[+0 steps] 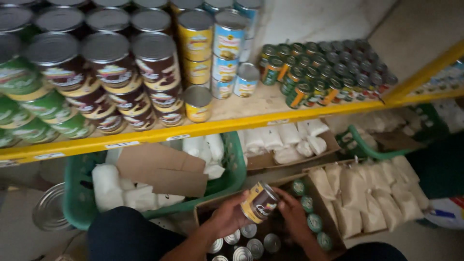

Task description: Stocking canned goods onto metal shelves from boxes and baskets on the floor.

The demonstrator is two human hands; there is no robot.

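Observation:
Both my hands hold one small brown-and-yellow can tilted on its side above an open cardboard box. My left hand grips its left end and my right hand cups its right end. In the box below lie several more small cans with silver tops, and a row of green-lidded cans lines its right wall. Above, a yellow shelf carries stacks of large brown, green, yellow and blue cans.
A green plastic basket with white packets and cardboard sits at left. A box of tan bagged goods stands at right. Small green and red cans fill the shelf's right side. A silver lid lies on the floor.

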